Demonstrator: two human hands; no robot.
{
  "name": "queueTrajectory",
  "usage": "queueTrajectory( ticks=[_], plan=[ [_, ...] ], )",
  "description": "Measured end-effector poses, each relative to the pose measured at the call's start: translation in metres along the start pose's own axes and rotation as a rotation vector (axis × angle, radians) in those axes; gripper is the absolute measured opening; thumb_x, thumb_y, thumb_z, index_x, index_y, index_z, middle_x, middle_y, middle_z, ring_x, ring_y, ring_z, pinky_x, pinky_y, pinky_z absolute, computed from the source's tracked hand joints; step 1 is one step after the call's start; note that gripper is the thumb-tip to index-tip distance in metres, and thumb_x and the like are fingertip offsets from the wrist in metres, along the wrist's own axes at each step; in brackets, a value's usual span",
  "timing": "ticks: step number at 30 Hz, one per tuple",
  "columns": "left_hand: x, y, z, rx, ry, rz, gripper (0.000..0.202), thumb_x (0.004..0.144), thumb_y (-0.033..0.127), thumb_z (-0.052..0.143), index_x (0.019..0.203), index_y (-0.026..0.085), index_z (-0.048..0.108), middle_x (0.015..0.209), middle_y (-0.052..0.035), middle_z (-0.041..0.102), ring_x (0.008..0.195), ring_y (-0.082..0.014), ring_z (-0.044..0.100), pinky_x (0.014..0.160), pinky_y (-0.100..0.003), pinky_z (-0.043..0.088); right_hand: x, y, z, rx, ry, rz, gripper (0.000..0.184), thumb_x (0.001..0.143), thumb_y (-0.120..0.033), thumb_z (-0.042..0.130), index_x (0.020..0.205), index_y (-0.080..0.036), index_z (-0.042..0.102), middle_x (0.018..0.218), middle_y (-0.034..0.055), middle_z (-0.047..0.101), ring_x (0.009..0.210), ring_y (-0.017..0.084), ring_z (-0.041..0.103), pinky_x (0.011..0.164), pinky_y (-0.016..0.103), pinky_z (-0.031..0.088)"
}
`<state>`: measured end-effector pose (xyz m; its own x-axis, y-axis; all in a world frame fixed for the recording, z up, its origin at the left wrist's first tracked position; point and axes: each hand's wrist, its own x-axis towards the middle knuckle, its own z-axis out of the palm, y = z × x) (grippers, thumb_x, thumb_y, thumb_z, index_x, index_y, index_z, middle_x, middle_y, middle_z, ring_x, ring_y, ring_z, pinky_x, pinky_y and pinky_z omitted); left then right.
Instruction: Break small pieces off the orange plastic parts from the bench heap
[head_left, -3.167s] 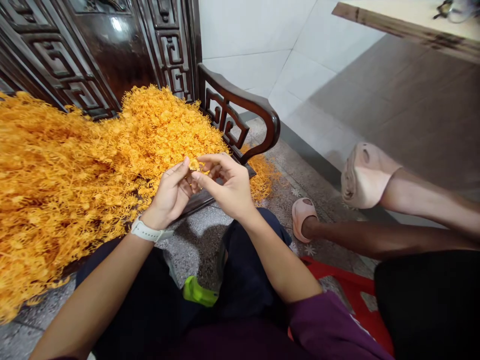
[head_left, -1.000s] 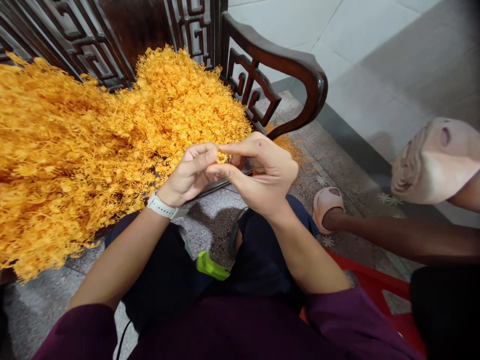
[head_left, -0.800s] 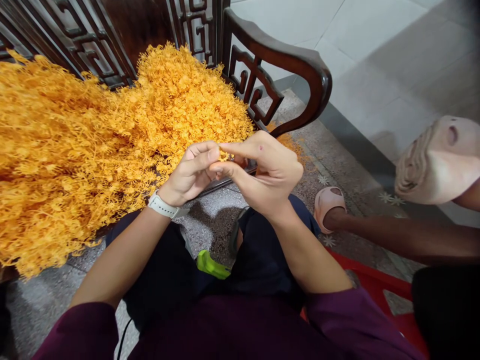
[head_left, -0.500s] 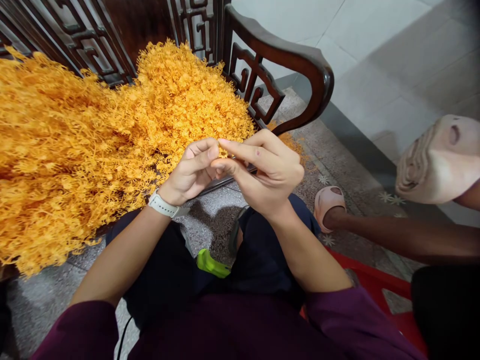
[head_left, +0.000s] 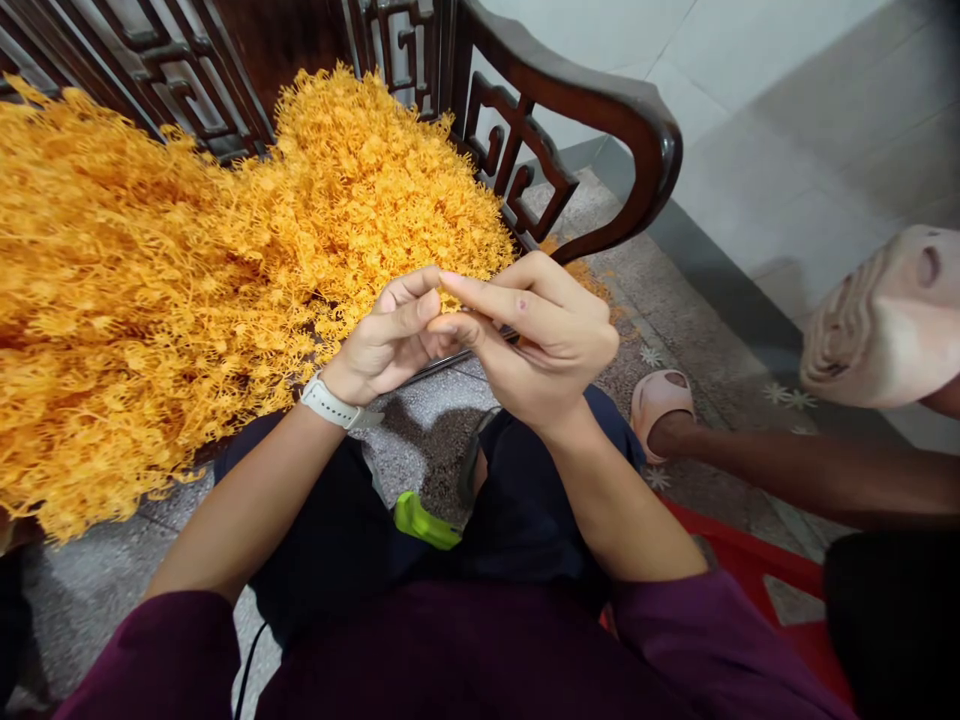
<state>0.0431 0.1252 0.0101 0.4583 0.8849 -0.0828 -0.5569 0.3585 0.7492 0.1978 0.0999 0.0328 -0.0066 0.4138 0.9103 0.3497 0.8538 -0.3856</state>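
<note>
My left hand (head_left: 386,340) and my right hand (head_left: 547,335) meet fingertip to fingertip above my knees. Both pinch a small orange plastic piece (head_left: 448,298), mostly hidden between the fingers. A white watch (head_left: 330,403) is on my left wrist. Just behind the hands lies a big heap of orange plastic sprigs (head_left: 187,260), piled on a dark carved wooden bench (head_left: 570,105).
Another person's legs with pale pink slippers (head_left: 885,320) stretch in from the right, one foot raised, the other slipper (head_left: 660,400) on the speckled floor. A red plastic item (head_left: 750,570) lies under my right arm. A green object (head_left: 424,522) sits between my legs.
The view has tilted down and closer since 3.2 s ago. My fingers have closed tighter over the small orange piece, which shows less now than one second ago.
</note>
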Motion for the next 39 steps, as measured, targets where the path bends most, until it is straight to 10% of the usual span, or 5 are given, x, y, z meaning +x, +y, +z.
queueTrajectory(
  ticks=[39],
  plan=[
    [-0.001,0.005,0.001,0.032,0.033,0.019,0.031,0.077,0.038,0.093,0.082,0.019,0.068,0.067,0.0013,0.061,0.063,-0.0154,0.068,0.062,-0.026,0.058,-0.008,0.007,-0.010,-0.223,-0.135,0.149,0.033,0.098,-0.057,0.065,0.113,-0.032,0.082,0.083,0.0054,0.064,0.072,0.017,0.063,0.066,0.032,0.058]
  ],
)
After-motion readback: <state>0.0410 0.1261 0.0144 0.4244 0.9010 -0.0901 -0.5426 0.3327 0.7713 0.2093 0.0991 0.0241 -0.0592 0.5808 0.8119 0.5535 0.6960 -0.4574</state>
